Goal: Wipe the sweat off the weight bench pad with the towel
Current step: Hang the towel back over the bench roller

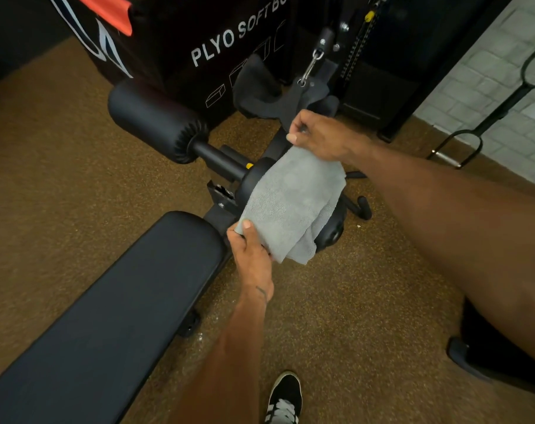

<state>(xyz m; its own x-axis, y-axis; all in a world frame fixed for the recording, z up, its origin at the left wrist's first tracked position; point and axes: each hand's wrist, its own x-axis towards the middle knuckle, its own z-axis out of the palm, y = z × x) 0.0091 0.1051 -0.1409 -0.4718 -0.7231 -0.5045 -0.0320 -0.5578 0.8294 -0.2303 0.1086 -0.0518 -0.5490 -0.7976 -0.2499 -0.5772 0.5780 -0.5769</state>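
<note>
A grey towel (290, 203) is stretched between my two hands over the right foam roller at the bench's far end. My left hand (254, 252) pinches its near corner, just beside the end of the black bench pad (122, 286). My right hand (318, 136) grips the towel's far corner, higher up. The long pad runs from the lower left toward the middle. The towel lies off the pad, past its end.
A black foam roller (156, 120) sticks out to the left of the bench frame. Behind stand a black plyo soft box (217, 41) and a cable machine with a strap on a carabiner (312, 65). Brown speckled floor surrounds the bench. My shoe (286, 399) is at the bottom.
</note>
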